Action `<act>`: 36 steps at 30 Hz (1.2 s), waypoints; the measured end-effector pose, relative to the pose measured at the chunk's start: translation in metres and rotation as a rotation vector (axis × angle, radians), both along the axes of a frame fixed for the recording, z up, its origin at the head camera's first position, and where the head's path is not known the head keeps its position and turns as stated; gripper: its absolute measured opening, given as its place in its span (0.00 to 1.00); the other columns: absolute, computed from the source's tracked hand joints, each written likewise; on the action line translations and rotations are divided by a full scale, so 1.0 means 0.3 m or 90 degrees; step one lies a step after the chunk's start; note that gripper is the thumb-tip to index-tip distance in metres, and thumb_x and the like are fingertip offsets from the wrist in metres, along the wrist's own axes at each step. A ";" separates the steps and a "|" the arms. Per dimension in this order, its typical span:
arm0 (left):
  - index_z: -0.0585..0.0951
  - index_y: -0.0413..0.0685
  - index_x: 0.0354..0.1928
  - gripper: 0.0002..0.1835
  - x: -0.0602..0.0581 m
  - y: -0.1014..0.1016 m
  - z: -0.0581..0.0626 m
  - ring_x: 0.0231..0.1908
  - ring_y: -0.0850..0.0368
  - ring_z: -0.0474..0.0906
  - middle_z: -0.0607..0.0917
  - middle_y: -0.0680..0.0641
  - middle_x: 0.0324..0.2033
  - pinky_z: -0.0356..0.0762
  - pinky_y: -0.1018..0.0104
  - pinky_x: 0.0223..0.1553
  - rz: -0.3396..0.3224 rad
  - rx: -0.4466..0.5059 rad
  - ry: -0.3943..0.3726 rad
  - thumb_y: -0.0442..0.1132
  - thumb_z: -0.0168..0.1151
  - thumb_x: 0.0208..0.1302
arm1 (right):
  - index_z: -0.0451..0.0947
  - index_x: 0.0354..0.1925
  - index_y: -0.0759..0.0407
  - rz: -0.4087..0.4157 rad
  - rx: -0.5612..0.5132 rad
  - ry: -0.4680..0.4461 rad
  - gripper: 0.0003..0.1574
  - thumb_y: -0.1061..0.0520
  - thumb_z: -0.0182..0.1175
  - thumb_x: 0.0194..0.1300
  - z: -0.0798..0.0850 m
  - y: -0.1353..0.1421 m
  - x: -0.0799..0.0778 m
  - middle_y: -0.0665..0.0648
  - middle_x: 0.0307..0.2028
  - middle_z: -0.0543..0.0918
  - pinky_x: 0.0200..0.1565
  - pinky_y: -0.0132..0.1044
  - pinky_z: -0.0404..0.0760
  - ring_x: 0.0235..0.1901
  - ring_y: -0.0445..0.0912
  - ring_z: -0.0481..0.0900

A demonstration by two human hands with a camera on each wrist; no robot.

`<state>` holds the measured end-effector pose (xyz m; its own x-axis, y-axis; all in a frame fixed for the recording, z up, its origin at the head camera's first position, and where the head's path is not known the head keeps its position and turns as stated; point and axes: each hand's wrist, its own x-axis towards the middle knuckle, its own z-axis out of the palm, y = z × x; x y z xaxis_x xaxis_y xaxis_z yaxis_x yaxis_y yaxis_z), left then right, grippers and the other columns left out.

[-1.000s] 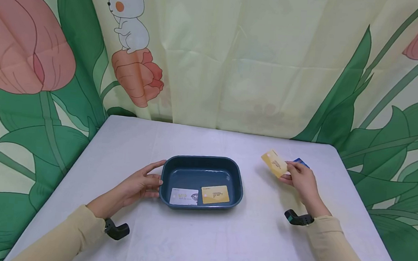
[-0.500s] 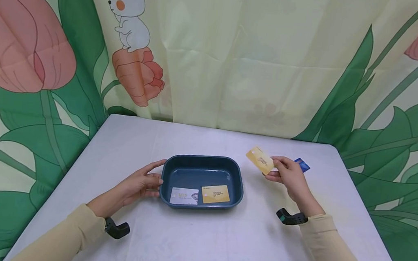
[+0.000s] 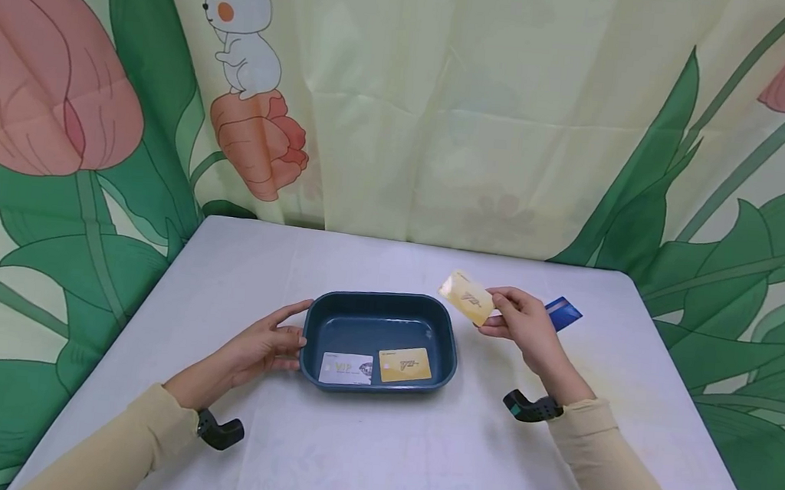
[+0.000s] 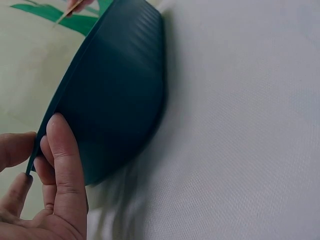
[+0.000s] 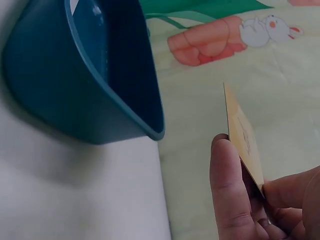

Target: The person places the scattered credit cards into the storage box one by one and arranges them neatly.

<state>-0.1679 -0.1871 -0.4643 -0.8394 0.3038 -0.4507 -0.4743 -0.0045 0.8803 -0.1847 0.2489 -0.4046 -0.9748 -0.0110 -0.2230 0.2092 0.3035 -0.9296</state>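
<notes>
1. A gold card (image 3: 467, 299) is pinched between the fingers of the right hand (image 3: 527, 326), raised near the far right corner of a container (image 3: 351, 329).
2. The container is gripped at its left rim by the fingers of the left hand (image 3: 261, 348).
3. A white card (image 3: 346, 369) and second gold card (image 3: 405, 365) are laid inside its near side.
4. A blue card (image 3: 564, 314) is seen, partly hidden, right of the container on the surface (image 3: 362, 458).

Right hand (image 3: 523, 324) shifted leftward with pinched yellow rectangular plastic-looking card (image 3: 466, 300); glossy dark-blue rounded-rectangular tray (image 3: 381, 390) now nearer fingertips. Whitish glare now on card end farthest from fingers. Glossy blue rectangular card (image 3: 563, 314), earlier mostly hidden behind fingers, now shows more, right of knuckles.
</notes>
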 end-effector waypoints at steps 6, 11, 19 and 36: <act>0.59 0.64 0.81 0.42 0.002 0.001 0.003 0.35 0.55 0.81 0.79 0.45 0.44 0.88 0.66 0.37 0.003 -0.003 -0.003 0.29 0.61 0.70 | 0.68 0.71 0.67 0.015 -0.004 0.010 0.27 0.52 0.47 0.83 0.001 -0.032 0.000 0.73 0.61 0.74 0.46 0.39 0.89 0.36 0.42 0.85; 0.59 0.63 0.81 0.42 0.004 0.002 0.002 0.35 0.55 0.81 0.80 0.46 0.43 0.88 0.65 0.37 0.000 -0.001 0.002 0.29 0.61 0.69 | 0.69 0.69 0.69 0.024 -0.018 0.018 0.26 0.53 0.48 0.83 -0.010 -0.055 -0.004 0.72 0.57 0.77 0.45 0.39 0.89 0.34 0.42 0.86; 0.59 0.63 0.81 0.42 0.004 0.002 0.001 0.35 0.55 0.81 0.80 0.46 0.43 0.88 0.65 0.37 0.001 0.003 0.001 0.29 0.61 0.70 | 0.70 0.68 0.69 0.039 -0.034 0.022 0.26 0.53 0.47 0.83 -0.016 -0.095 -0.016 0.72 0.56 0.78 0.43 0.37 0.89 0.34 0.43 0.87; 0.59 0.64 0.81 0.42 0.003 -0.001 0.003 0.35 0.54 0.80 0.80 0.45 0.45 0.88 0.66 0.37 0.001 0.010 -0.008 0.29 0.61 0.70 | 0.73 0.66 0.68 0.059 -0.043 0.007 0.24 0.54 0.48 0.83 -0.031 -0.189 -0.030 0.70 0.57 0.78 0.42 0.39 0.90 0.36 0.45 0.86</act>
